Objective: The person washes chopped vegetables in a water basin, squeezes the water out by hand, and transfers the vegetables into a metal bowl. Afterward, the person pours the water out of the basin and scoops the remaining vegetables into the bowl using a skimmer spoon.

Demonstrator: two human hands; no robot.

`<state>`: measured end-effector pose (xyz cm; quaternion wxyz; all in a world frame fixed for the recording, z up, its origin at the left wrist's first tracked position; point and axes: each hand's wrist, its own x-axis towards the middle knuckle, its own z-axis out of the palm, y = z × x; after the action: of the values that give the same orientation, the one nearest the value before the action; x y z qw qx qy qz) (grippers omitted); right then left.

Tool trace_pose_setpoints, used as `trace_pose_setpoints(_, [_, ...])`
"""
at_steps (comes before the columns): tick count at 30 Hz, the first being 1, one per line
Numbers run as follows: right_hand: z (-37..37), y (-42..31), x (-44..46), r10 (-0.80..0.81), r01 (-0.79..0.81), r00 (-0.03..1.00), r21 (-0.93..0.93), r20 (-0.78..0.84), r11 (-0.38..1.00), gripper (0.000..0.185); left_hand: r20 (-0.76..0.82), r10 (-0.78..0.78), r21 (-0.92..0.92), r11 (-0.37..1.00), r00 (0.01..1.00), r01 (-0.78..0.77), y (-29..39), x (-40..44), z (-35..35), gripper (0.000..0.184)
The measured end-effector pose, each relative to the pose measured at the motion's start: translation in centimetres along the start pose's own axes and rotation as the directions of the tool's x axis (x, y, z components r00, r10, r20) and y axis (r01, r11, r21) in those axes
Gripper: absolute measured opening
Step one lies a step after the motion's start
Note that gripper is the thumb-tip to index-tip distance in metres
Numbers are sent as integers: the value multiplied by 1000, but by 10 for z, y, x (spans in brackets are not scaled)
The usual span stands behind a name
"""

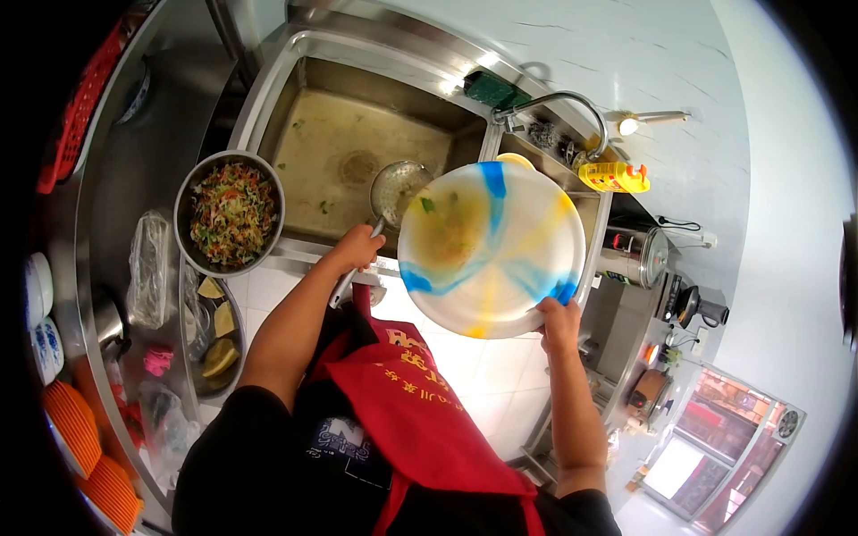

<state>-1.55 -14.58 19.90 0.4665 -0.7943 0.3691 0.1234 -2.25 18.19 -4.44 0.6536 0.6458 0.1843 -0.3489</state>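
My left hand [359, 247] is wrapped round the handle of a metal strainer ladle [399, 190], whose round, speckled bowl sits over the front right of the sink. My right hand [560, 323] grips the near right rim of a white plastic basin [527, 241] streaked with blue and yellow. The basin tilts towards the sink, and cloudy yellowish liquid with green bits pools on its left side, close beside the strainer ladle. Below them, the steel sink [308, 170] holds shallow murky water with a few green scraps.
A steel bowl of shredded vegetables [234, 214] rests left of the sink. The tap [581, 100] and a yellow bottle [615, 177] stand at the back right. Another metal pan [214, 335] with yellowish pieces sits at left, near plastic bags [168, 429] and orange bowls [71, 429].
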Motion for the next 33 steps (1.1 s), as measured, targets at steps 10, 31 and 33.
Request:
trace_pose_setpoints(10, [-5,82,28,210,-276,956,384,205,881,43,-34,1,27,1000,999,-1,8,2,-8,28])
trace_pose_setpoints(31, [-12,-29,29,-108,108,994,-94,6,990,29,-25,27,14,1000,999,-26,17,-15,-4,28])
trace_pose_setpoints(33, [-16,-27,40,-159,159,987,-113,12,981,31,-29,20,5,1000,999,-20,13,-14,-3,28])
